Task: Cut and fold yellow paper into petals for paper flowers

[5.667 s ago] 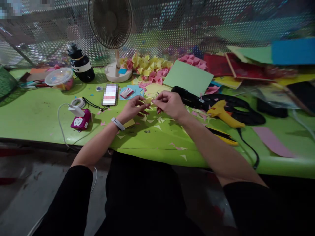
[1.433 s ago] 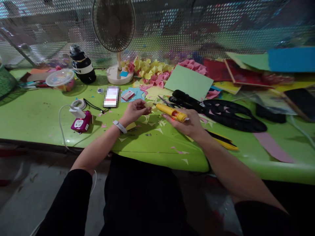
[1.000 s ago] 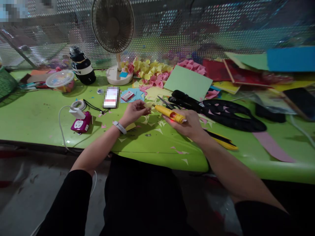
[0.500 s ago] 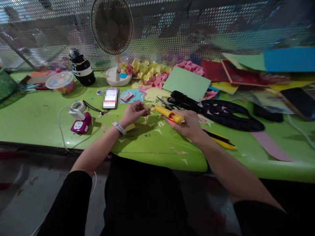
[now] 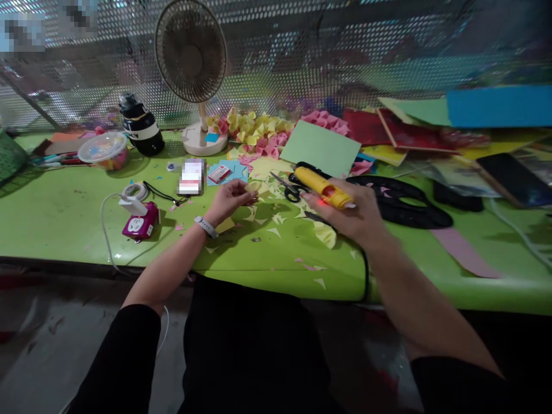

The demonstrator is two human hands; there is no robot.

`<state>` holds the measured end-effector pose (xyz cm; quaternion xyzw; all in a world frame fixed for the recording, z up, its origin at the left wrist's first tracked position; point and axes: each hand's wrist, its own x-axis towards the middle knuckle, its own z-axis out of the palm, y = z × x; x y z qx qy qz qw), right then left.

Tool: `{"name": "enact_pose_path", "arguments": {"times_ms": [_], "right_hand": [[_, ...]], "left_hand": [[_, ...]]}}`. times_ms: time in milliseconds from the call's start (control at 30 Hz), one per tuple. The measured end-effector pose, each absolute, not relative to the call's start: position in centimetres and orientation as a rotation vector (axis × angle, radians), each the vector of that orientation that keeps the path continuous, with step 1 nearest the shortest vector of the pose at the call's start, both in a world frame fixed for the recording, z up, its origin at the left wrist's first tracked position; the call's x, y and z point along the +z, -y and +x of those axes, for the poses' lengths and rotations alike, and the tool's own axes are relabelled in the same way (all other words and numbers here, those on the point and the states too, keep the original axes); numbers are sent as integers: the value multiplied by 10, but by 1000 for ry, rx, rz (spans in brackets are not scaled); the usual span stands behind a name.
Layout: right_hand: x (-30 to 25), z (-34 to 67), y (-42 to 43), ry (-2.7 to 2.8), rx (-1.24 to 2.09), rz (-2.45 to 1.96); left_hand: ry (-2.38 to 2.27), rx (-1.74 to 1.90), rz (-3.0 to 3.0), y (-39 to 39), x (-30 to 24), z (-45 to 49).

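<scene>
My left hand (image 5: 229,202) pinches a small pale yellow paper piece (image 5: 255,188) a little above the green table, its fingertips pressed together. In my right hand (image 5: 357,221) is a yellow hot glue gun (image 5: 317,183) with a red light glowing on its side; the nozzle points left and away from me. Black scissors (image 5: 290,191) lie between the two hands. Just below the glue gun rests a pleated yellow paper piece (image 5: 325,234). Paper scraps (image 5: 279,219) are strewn under and around my hands.
Yellow and pink folded paper flowers (image 5: 259,127) are heaped at the back, beside a fan (image 5: 204,142). A purple socket block (image 5: 142,224) with a cable stands left. A black flat object (image 5: 401,204), coloured sheets (image 5: 495,106) and a dark phone (image 5: 513,178) lie right.
My right hand has drawn the glue gun to the right, away from the paper piece in my left hand, uncovering the scissors and pleated yellow paper. My left hand keeps its pinch.
</scene>
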<state>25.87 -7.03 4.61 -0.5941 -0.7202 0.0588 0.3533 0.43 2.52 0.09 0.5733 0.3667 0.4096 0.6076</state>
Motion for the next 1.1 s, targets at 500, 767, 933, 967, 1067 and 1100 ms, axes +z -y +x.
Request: {"name": "enact_pose_path", "arguments": {"times_ms": [500, 767, 933, 967, 1067, 1100], "right_hand": [[-5, 429, 62, 1825, 47, -2525], [25, 399, 59, 1938, -142, -2269], [29, 295, 28, 2396, 158, -1516], [26, 279, 19, 2472, 200, -1461], [15, 253, -3, 2560, 216, -1463], [13, 250, -8, 2578, 215, -1469]], "left_hand": [[-857, 983, 1308, -33, -5, 1], [-907, 952, 1301, -30, 2, 2], [-968, 909, 1294, -27, 5, 2], [-971, 909, 1286, -27, 5, 2], [-965, 930, 1261, -28, 5, 2], [-962, 933, 1257, -28, 5, 2]]}}
